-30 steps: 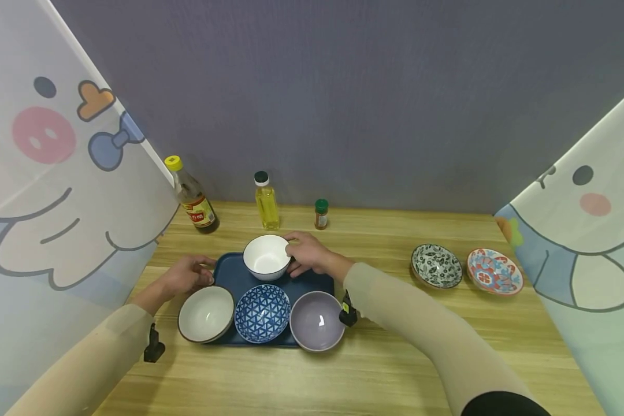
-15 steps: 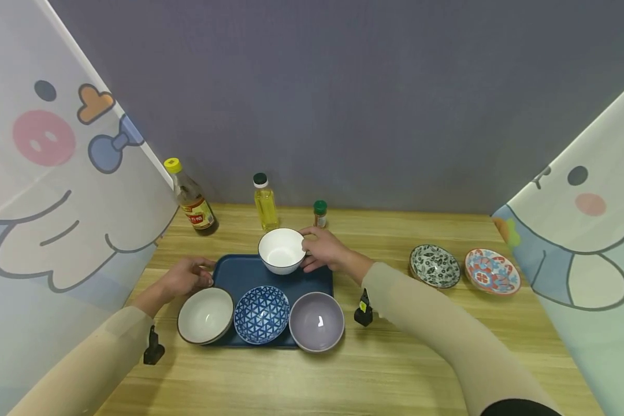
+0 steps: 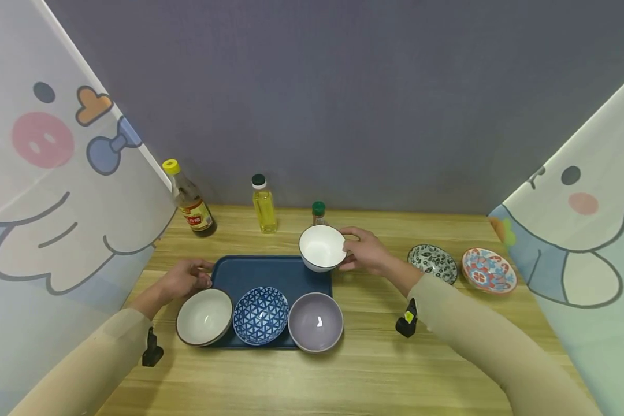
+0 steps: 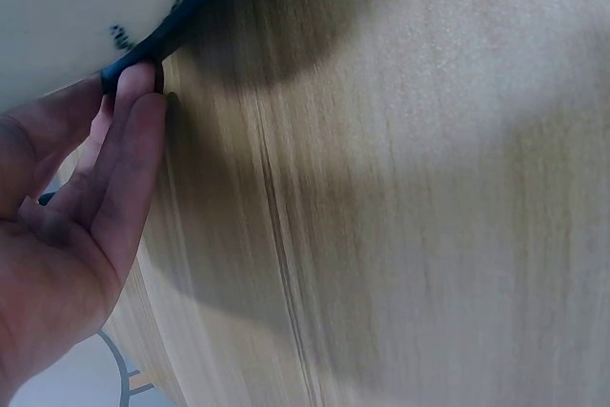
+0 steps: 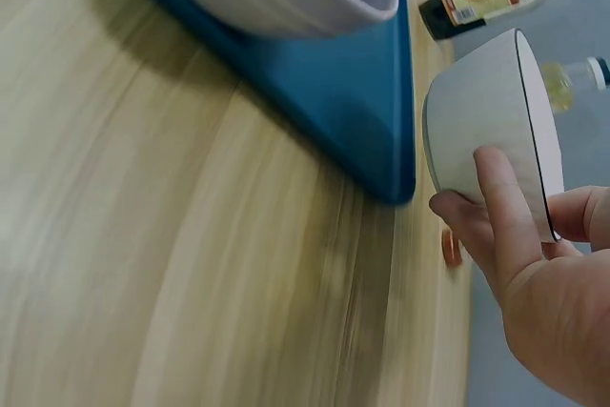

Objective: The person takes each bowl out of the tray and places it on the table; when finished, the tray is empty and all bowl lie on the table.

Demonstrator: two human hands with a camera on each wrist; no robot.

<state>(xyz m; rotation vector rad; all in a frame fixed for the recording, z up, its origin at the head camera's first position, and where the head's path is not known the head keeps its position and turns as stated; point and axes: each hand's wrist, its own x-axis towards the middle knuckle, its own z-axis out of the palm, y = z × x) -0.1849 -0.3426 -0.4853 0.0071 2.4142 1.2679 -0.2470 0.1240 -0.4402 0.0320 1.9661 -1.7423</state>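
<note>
My right hand (image 3: 366, 252) holds a small white bowl with a dark rim (image 3: 322, 247) above the blue tray's (image 3: 260, 270) far right corner. In the right wrist view, the thumb is at the rim of the tilted white bowl (image 5: 477, 116) and the fingers lie along its outside. My left hand (image 3: 182, 279) pinches the tray's left edge, as the left wrist view shows at the tray rim (image 4: 191, 7). Along the tray's near side stand a cream bowl with a brown rim (image 3: 204, 318), a blue-and-white patterned bowl (image 3: 262, 316) and a lilac bowl (image 3: 316, 322).
Behind the tray stand a dark sauce bottle with a yellow cap (image 3: 196, 215), an oil bottle (image 3: 264, 209) and a green-capped spice jar (image 3: 319, 211), partly hidden by the held bowl. To the right sit a black-and-white floral bowl (image 3: 433, 260) and a red-and-blue patterned bowl (image 3: 489, 270).
The right hand has lifted the small white bowl off the tray's back left part and carried it rightward. The left hand has stayed at the tray's edge.
</note>
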